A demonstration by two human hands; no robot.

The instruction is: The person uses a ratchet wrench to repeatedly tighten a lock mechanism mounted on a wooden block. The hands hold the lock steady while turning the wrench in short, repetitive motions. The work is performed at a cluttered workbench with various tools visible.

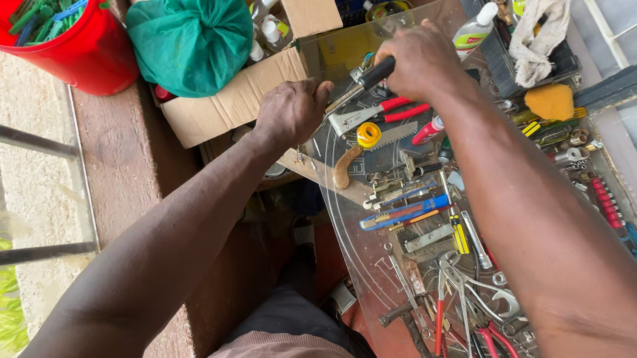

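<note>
Right hand (419,58) clenched on screwdriver (362,85) handle, above table (372,266). Shaft slants down-left toward left hand (292,111). Left hand closed at tip, pressing small part; grasp itself hidden. Box (222,107) just beside.

Tools crowd the tabletop (372,266); cardboard box (226,107) and red bucket (90,47) block the left; bare wooden ledge (130,164) between.

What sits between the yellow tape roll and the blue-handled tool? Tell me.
In the head view, a handsaw with a wooden handle lies between the yellow tape roll and the blue-handled tool, among small metal parts.
</note>
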